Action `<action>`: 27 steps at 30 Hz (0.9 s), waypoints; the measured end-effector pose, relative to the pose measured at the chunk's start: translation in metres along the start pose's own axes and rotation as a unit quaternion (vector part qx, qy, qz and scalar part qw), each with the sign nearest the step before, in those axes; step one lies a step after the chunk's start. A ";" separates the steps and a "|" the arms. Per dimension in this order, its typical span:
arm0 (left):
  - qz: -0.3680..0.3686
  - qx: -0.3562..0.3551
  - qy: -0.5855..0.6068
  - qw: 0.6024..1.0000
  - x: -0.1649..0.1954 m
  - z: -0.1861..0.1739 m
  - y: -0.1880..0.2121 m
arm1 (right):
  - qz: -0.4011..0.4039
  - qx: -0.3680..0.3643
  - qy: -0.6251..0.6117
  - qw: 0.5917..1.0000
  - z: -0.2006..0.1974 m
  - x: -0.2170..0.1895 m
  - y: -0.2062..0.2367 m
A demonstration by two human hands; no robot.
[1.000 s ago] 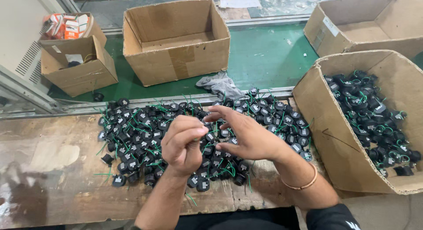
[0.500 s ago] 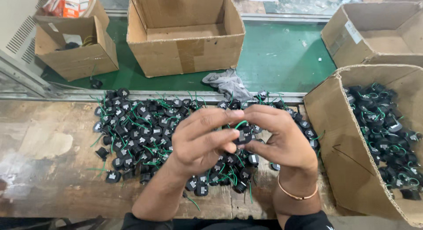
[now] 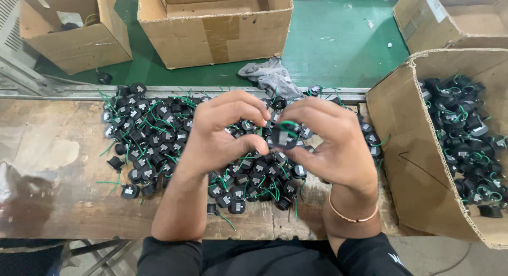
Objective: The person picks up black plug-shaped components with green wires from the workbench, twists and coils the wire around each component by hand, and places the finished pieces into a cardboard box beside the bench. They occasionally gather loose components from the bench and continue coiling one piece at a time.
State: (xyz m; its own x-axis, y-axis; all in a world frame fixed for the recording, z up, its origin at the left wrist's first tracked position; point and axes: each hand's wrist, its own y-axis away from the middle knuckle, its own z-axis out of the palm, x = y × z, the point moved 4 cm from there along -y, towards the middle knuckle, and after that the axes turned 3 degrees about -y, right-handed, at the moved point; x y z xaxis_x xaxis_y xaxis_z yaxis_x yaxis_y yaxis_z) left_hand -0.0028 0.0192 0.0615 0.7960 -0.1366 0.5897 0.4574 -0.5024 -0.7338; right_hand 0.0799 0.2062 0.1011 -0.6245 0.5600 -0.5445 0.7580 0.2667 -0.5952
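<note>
A pile of small black round parts with green wires (image 3: pixel 153 138) covers the worn wooden bench (image 3: pixel 47 165). Both my hands hover over the middle of the pile, close together. My right hand (image 3: pixel 333 144) pinches one black part with a green wire (image 3: pixel 284 134) between thumb and fingers. My left hand (image 3: pixel 222 133) is curled beside it, its fingertips touching the same part's left side. A thin bangle sits on my right wrist.
A tilted cardboard box (image 3: pixel 423 165) at the right holds many of the same black parts. Three more cardboard boxes (image 3: pixel 211 33) stand on the green belt (image 3: pixel 338 48) behind the bench. A grey rag (image 3: pixel 270 75) lies at the belt's edge.
Both hands have come closer to the camera and together, and the part is held up between them. The view has tilted slightly downward.
</note>
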 end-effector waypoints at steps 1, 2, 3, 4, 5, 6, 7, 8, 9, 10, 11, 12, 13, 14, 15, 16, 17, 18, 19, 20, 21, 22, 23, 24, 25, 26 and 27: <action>-0.022 -0.045 -0.012 0.999 -0.011 -0.006 -0.001 | 0.004 0.018 0.005 1.000 -0.005 0.003 0.000; -0.045 -0.090 -0.024 0.995 -0.024 -0.006 0.000 | 0.009 0.036 0.009 0.999 -0.011 0.006 0.001; -0.093 -0.148 -0.114 0.978 -0.040 0.001 0.002 | 0.013 0.054 0.013 0.998 -0.016 0.008 0.002; -0.140 -0.203 -0.204 0.947 -0.056 0.007 0.005 | 0.016 0.069 0.024 0.997 -0.020 0.010 0.003; -0.184 -0.255 -0.291 0.904 -0.073 0.014 0.010 | 0.018 0.083 0.035 0.996 -0.025 0.011 0.005; -0.247 -0.324 -0.319 0.856 -0.091 0.026 0.017 | 0.026 0.099 0.034 0.994 -0.027 0.013 0.006; -0.309 -0.388 -0.342 0.798 -0.107 0.040 0.025 | 0.034 0.114 0.032 0.992 -0.031 0.014 0.008; -0.318 -0.406 -0.344 0.785 -0.118 0.053 0.029 | 0.049 0.130 0.017 0.990 -0.033 0.015 0.011; -0.328 -0.422 -0.345 0.772 -0.127 0.064 0.033 | 0.065 0.144 0.002 0.987 -0.035 0.015 0.013; -0.323 -0.419 -0.369 0.764 -0.135 0.070 0.037 | 0.069 0.159 -0.014 0.985 -0.036 0.015 0.015; -0.316 -0.415 -0.393 0.757 -0.141 0.075 0.040 | 0.073 0.175 -0.029 0.981 -0.038 0.015 0.017; -0.310 -0.413 -0.416 0.748 -0.146 0.077 0.044 | 0.076 0.191 -0.038 0.978 -0.039 0.016 0.018; -0.308 -0.406 -0.422 0.750 -0.150 0.079 0.048 | 0.078 0.206 -0.047 0.974 -0.041 0.016 0.019; -0.306 -0.398 -0.429 0.751 -0.154 0.079 0.051 | 0.076 0.223 -0.050 0.971 -0.042 0.017 0.020; -0.303 -0.389 -0.437 0.752 -0.157 0.079 0.052 | 0.078 0.234 -0.055 0.968 -0.043 0.018 0.020; -0.304 -0.394 -0.436 0.749 -0.160 0.080 0.054 | 0.079 0.246 -0.060 0.964 -0.044 0.019 0.020; -0.307 -0.399 -0.435 0.746 -0.162 0.081 0.055 | 0.084 0.251 -0.067 0.962 -0.046 0.020 0.020; -0.309 -0.404 -0.434 0.744 -0.163 0.082 0.055 | 0.089 0.256 -0.074 0.960 -0.047 0.022 0.020; -0.298 -0.394 -0.442 0.749 -0.163 0.081 0.053 | 0.082 0.246 -0.067 0.964 -0.047 0.021 0.020; -0.288 -0.384 -0.448 0.754 -0.162 0.080 0.050 | 0.075 0.235 -0.060 0.967 -0.047 0.021 0.020; -0.277 -0.374 -0.455 0.760 -0.159 0.077 0.047 | 0.072 0.220 -0.047 0.972 -0.047 0.021 0.020; -0.292 -0.382 -0.427 0.766 -0.157 0.072 0.044 | 0.068 0.205 -0.033 0.976 -0.047 0.021 0.020; -0.307 -0.390 -0.398 0.772 -0.153 0.063 0.041 | 0.069 0.187 -0.013 0.980 -0.047 0.022 0.020; -0.322 -0.398 -0.368 0.776 -0.147 0.053 0.039 | 0.071 0.168 0.006 0.983 -0.046 0.024 0.019; -0.323 -0.385 -0.337 0.796 -0.139 0.041 0.035 | 0.082 0.162 -0.004 0.983 -0.045 0.027 0.019; -0.323 -0.371 -0.306 0.815 -0.128 0.027 0.031 | 0.093 0.156 -0.014 0.983 -0.043 0.031 0.018; -0.266 -0.328 -0.283 0.861 -0.112 0.015 0.024 | 0.104 0.150 -0.024 0.983 -0.041 0.035 0.017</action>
State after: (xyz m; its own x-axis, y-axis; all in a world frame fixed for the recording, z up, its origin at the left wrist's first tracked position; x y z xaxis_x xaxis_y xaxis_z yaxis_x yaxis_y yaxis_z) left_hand -0.0754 0.0354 -0.0271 0.6934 0.6067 0.3887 0.6427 -0.7647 0.0471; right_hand 0.0783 0.2621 0.0961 -0.4765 0.5377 -0.6956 0.7851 -0.0959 -0.6119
